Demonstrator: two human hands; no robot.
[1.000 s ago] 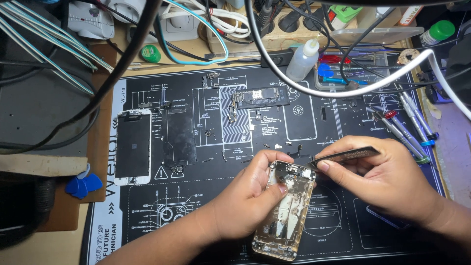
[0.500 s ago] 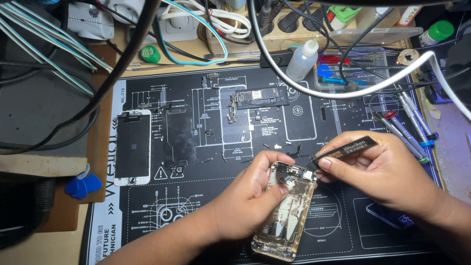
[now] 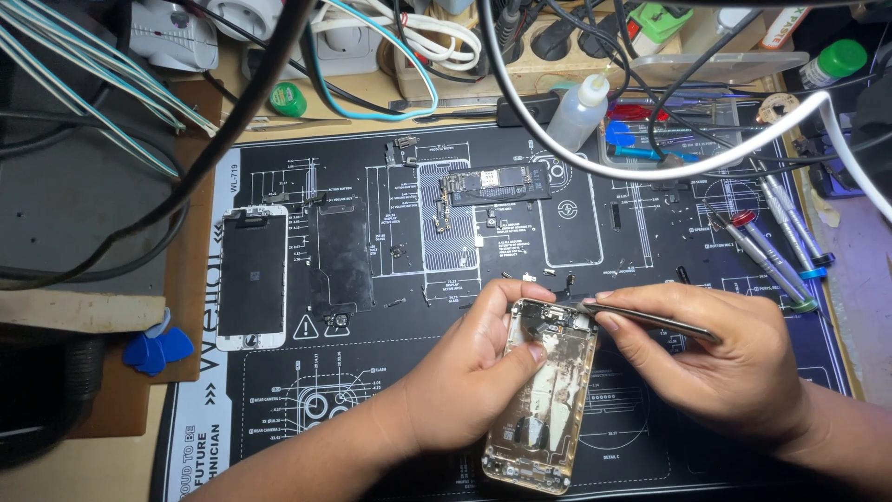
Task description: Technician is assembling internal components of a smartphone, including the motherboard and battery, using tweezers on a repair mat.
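Tweezers lowered flatter; phone chassis long axis near-vertical

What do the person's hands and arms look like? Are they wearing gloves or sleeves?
No gloves. Both the left hand and the right hand are bare, and no ring or watch shows. The forearms are bare too, right up to the picture's edge, so no sleeves are in view. The fingernails are short and plain, without polish.
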